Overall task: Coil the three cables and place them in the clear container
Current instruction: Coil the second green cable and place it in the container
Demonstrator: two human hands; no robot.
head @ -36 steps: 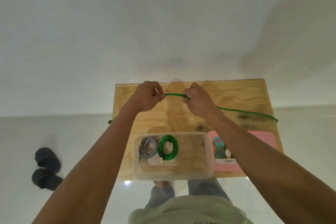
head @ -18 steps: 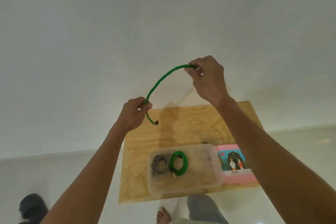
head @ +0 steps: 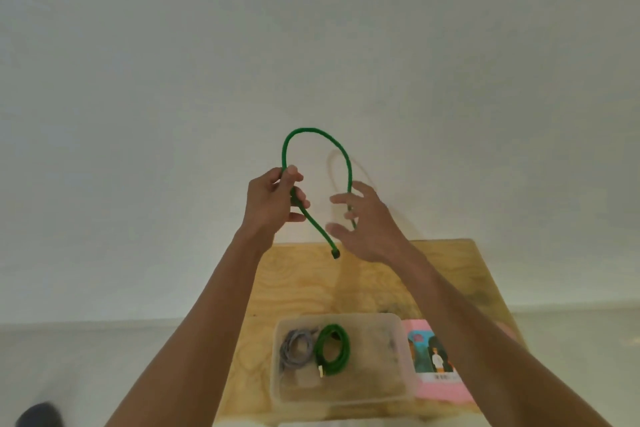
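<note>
A green cable arches in the air above the wooden table. My left hand grips it near one end, and the black plug tip hangs below at the hand's right. My right hand is beside the cable's other leg with fingers spread; the cable passes behind its fingers, and whether it touches is unclear. The clear container stands at the table's near edge. Inside lie a coiled grey cable and a coiled green cable.
A pink box with a picture label lies right of the container, partly under my right forearm. A dark shoe sits on the pale floor at lower left. A white wall stands behind the table.
My hands have come closer together, bending the cable into a tall narrow loop. My right hand dropped from the cable's top and spread its fingers. The view has shifted.
</note>
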